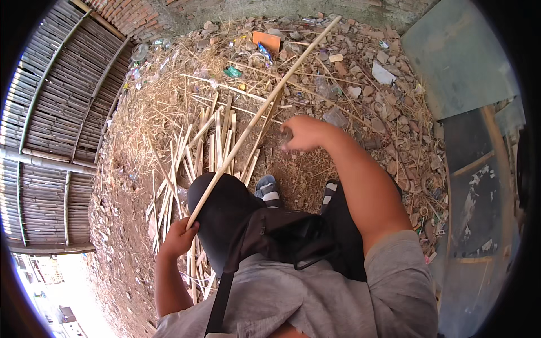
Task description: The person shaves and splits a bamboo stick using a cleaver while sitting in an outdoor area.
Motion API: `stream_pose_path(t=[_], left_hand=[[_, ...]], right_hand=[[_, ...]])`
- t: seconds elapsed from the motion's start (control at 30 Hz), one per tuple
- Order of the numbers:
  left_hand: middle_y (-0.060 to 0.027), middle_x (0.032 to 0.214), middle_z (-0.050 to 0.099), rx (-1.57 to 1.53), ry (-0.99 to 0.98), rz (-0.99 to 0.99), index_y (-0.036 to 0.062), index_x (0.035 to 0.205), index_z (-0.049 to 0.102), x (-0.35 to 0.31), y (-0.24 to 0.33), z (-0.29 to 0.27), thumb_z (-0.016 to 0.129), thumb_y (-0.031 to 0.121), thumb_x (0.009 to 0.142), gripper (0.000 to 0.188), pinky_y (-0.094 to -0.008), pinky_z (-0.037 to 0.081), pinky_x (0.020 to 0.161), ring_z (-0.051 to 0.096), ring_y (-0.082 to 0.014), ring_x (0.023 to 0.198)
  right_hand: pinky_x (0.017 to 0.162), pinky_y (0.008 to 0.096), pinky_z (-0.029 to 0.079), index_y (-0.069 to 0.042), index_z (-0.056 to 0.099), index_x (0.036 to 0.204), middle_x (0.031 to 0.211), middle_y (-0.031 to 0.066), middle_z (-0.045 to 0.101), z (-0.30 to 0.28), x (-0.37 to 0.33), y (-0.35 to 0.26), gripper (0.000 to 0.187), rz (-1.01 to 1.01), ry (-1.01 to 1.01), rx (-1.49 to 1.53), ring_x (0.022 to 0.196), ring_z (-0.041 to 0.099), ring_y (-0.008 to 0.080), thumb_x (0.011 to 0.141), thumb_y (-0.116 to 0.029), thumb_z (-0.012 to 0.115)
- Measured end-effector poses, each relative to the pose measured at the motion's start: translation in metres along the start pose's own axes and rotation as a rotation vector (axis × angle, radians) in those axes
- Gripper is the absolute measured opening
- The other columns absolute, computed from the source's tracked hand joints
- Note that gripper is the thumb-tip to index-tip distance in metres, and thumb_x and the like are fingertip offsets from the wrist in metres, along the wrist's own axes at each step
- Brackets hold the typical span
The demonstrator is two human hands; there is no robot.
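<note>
Tan pole (262, 111) is slanting from lower left of centre to the top edge, left hand (179, 236) clasping its near end. Right hand (307, 134) is curving near centre; cannot tell whether gripping. Pale strips (218, 141) are lying left of centre; brick wall (135, 19) is standing upper left.

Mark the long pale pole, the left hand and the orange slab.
Long pale pole (261, 113), head view: middle of its length.
Left hand (178, 238), head view: back of the hand.
Orange slab (269, 40), head view: flat face.
</note>
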State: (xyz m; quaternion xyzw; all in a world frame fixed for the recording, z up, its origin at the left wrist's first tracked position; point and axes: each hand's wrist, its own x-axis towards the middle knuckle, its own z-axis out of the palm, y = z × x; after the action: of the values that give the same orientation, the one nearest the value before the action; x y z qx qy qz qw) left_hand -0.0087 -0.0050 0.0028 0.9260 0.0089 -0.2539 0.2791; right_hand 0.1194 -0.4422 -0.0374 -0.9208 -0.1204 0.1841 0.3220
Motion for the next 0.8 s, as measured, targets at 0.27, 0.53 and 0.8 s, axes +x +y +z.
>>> stream_pose_path(t=[0.27,0.53,0.8], left_hand=[[-0.0140,0.068,0.060,0.086,0.066,0.005,-0.0038,0.091,0.063,-0.004,0.007,0.002,0.061,0.026,0.099,0.031,-0.0395,0.045,0.063,0.056,-0.0216,0.063],[-0.0158,0.068,0.061,0.121,0.072,-0.031,-0.0031,0.093,0.065,-0.007,0.016,-0.003,0.063,0.028,0.098,0.032,-0.0406,0.047,0.064,0.059,-0.0262,0.063],[-0.0167,0.068,0.061,0.166,0.073,0.035,-0.0030,0.091,0.064,-0.006,0.009,-0.001,0.063,0.028,0.098,0.032,-0.0409,0.046,0.063,0.059,-0.0272,0.063]], right_hand=[[0.088,0.0434,0.054,-0.003,0.068,0.119,0.105,0.0196,0.072,0.020,0.003,-0.028,0.052,-0.014,-0.108,-0.117,0.102,0.069,0.0325,0.079,-0.035,0.079],[0.093,0.0414,0.052,0.008,0.059,0.129,0.118,0.0242,0.068,-0.011,0.005,0.023,0.070,0.199,0.091,0.080,0.107,0.067,0.0353,0.078,-0.036,0.079],[0.088,0.0434,0.054,-0.001,0.069,0.110,0.102,0.0212,0.071,0.000,0.006,0.012,0.049,0.010,0.041,-0.044,0.100,0.069,0.0344,0.077,-0.036,0.079]])
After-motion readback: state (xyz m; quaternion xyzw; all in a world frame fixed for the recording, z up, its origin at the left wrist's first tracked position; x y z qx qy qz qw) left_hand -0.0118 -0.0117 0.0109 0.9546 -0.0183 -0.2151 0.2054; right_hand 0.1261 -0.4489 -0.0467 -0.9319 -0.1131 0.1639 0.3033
